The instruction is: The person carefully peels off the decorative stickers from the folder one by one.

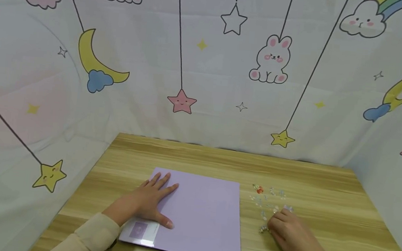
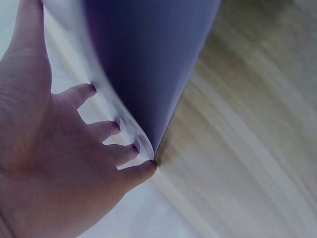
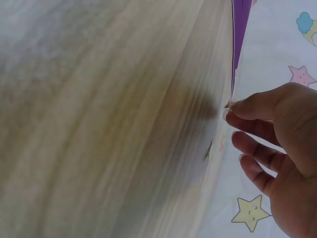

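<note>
A lavender folder (image 1: 200, 217) lies on the table, with a shiny clear label patch (image 1: 144, 232) at its near left corner. My left hand (image 1: 153, 201) rests on the folder's left part, fingers spread and straight. In the left wrist view, the fingertips (image 2: 141, 171) lie along the folder's edge. To the right of the folder, my right hand (image 1: 290, 229) is low over a scatter of small floral cutouts (image 1: 259, 189). Its thumb and index finger pinch a tiny pale floral cutout (image 3: 229, 105); its exact shape is mostly hidden by the fingertips.
The wood-grain table (image 1: 317, 191) extends beyond the folder and the cutouts on all sides. A white cloth backdrop (image 1: 220, 71) printed with stars, moons and rabbits hangs behind the table and along both sides.
</note>
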